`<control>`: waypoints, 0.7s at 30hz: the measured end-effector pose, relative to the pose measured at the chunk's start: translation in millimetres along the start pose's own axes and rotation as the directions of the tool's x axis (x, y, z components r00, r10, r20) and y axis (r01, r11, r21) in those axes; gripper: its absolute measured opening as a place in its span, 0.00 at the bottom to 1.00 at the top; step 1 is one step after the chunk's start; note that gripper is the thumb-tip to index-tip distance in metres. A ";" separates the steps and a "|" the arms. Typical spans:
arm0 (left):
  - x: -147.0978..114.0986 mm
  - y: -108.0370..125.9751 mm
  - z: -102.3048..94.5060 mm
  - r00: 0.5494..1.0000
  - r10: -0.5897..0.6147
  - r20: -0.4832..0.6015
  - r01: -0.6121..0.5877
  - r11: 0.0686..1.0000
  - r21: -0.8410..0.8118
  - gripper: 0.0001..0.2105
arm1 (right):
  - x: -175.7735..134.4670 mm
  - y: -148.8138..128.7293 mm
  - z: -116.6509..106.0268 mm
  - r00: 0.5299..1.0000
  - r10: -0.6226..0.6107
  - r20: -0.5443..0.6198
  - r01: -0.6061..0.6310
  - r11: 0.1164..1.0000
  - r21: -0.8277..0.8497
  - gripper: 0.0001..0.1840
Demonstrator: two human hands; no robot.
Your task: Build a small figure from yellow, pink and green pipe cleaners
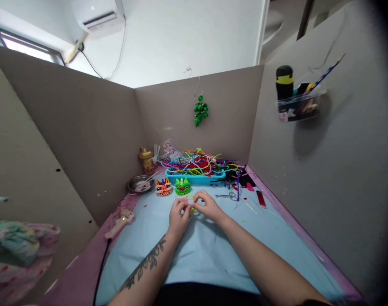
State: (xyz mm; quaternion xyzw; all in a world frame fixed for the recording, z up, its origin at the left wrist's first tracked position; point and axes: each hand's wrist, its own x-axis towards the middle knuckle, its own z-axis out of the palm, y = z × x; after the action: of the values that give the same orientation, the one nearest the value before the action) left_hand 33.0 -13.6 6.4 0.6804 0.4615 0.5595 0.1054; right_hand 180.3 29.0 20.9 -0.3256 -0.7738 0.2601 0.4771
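Head view. Grey partitions (168,114) enclosed the table (71,278) at its far, left and right edges; above, an air conditioner (97,15) hung on a white wall. A pale blue cloth (127,250) covered most of the tabletop, leaving pink borders along both sides. Near the far edge stood a blue tray (195,179) heaped with coloured fuzzy stems (194,163); a metal bowl (140,183) sat toward the far left corner, and a glue gun (119,225) lay by the left edge. Scissors (227,196) lay toward the right edge. The yellow piece (189,197), partly hidden by fingers, was above the cloth's middle, nearer the far edge than the near one. The left hand (178,216) and right hand (209,207) pinched it between thumbs and forefingers, fingertips nearly meeting; its loop projected beyond the grip, toward the tray.
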 end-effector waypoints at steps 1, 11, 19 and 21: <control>0.0 -0.4 -0.1 1.000 -0.002 0.001 0.002 1.000 0.002 0.07 | -0.3 -1.0 -1.2 1.000 -0.025 0.007 0.025 1.000 -0.016 0.02; 0.2 -0.4 -0.6 1.000 -0.017 0.009 0.016 1.000 0.026 0.08 | -4.2 -5.9 -4.8 0.977 -0.203 0.060 0.211 0.945 -0.249 0.07; 0.9 1.5 0.0 1.000 -0.012 0.006 0.012 0.998 0.054 0.07 | -5.5 -6.6 -4.4 0.973 -0.219 0.075 0.232 0.919 -0.318 0.09; 0.7 1.0 0.3 1.000 -0.010 0.010 0.010 0.999 0.048 0.07 | -4.9 -5.7 -2.8 0.978 -0.204 0.041 0.208 0.938 -0.276 0.09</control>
State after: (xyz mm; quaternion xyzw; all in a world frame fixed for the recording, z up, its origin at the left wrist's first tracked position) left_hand 33.7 -13.5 7.4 0.6831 0.4776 0.5444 0.0943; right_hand 183.1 21.8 23.3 -0.3052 -0.8353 0.0991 0.4465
